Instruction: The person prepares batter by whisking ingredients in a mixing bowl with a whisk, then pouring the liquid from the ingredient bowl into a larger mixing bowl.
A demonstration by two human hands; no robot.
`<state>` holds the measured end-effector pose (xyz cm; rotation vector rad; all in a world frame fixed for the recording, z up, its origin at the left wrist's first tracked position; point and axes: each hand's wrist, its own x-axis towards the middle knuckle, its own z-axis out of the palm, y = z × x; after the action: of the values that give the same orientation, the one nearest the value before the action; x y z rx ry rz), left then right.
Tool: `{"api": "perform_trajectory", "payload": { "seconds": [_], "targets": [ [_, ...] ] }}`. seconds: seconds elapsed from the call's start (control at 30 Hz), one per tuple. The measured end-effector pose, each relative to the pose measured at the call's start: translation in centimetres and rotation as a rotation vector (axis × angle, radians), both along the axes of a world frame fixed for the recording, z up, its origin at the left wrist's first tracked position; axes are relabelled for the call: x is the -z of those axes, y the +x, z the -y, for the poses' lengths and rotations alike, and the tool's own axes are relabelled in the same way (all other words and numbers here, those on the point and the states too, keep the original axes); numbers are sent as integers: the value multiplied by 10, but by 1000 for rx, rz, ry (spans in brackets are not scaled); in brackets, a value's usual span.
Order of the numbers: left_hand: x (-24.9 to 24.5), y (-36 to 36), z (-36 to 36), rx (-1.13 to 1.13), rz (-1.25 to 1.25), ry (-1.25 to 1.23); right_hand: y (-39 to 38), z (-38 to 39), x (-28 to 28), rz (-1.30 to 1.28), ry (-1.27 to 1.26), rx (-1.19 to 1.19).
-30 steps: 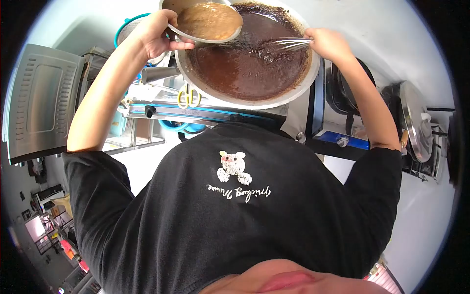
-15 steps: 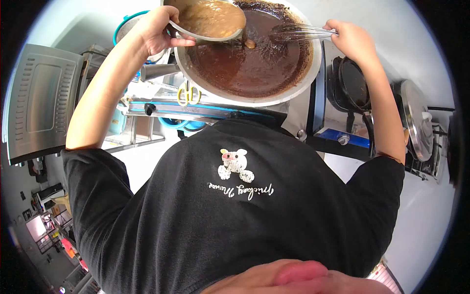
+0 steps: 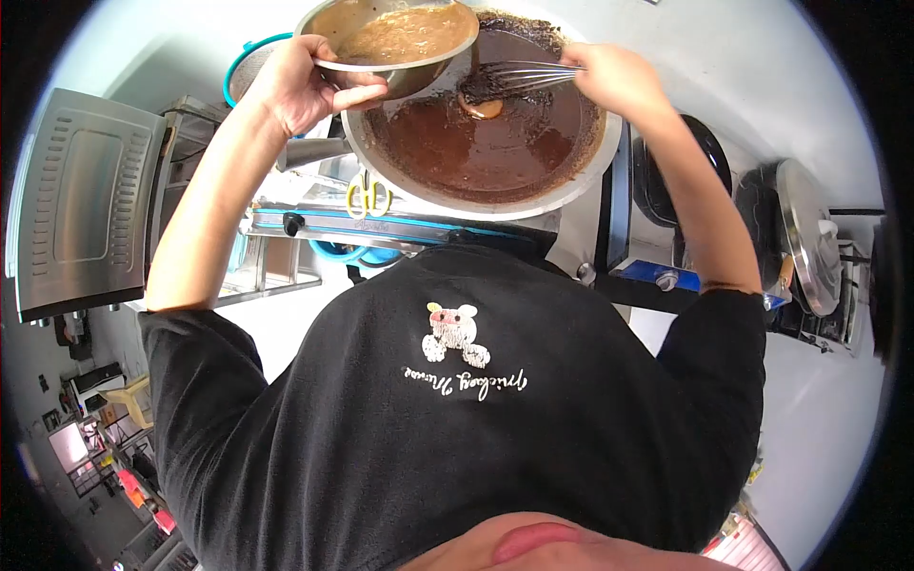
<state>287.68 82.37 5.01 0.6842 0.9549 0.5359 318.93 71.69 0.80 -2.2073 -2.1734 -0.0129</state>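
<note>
My left hand (image 3: 307,90) grips the rim of a metal bowl (image 3: 405,81), thumb over the edge and fingers beneath. Light brown liquid (image 3: 405,36) lies inside the bowl, which is held above the left far side of a large pan (image 3: 571,195). Dark brown sauce (image 3: 457,157) fills the pan, and a light brown patch (image 3: 484,108) floats near its middle. Closed round the handle of a wire whisk (image 3: 528,76), my right hand (image 3: 614,84) is over the pan's right side. The whisk's wires are coated dark and reach the sauce beside that patch.
Yellow-handled scissors (image 3: 368,195) lie on the stove's front left, near the pan's handle (image 3: 314,152). A black pan (image 3: 709,152) stands to the right, partly behind my forearm. Farther right is a metal lid (image 3: 809,238). A teal-rimmed container (image 3: 233,71) is behind my left hand.
The whisk and my right hand have moved left towards the middle of the pan. The bowl has shifted slightly left and tilts less; the light brown patch in the sauce is larger.
</note>
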Motion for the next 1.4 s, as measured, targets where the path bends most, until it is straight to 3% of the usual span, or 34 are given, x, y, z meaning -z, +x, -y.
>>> {"api": "perform_trajectory", "payload": {
  "seconds": [0.2,0.33,0.5,0.7,0.87,0.97,1.1,1.2,1.27,1.4],
  "targets": [
    [-1,-17,14,-30,85,77,-32,-3,24,-57,-145,-158],
    [-1,-31,20,-10,112,99,4,-25,24,22,-143,-121],
    [-3,-35,27,-35,92,133,-31,-19,35,3,-16,-128],
    [-4,-37,27,-1,165,88,4,-14,20,39,-193,-119],
    [-3,-38,32,27,218,101,-11,-20,34,14,-42,-89],
    [-5,-38,35,20,227,104,-30,0,31,-5,-131,-184],
    [-4,-39,38,36,234,144,17,-14,26,-16,-179,-125],
    [-4,-42,39,-5,194,38,13,-27,31,-7,-31,-39],
    [-4,-44,41,10,251,28,-15,-19,46,-6,5,-123],
    [-3,-47,43,27,277,37,-25,2,31,-47,-197,-168]
  ]
}}
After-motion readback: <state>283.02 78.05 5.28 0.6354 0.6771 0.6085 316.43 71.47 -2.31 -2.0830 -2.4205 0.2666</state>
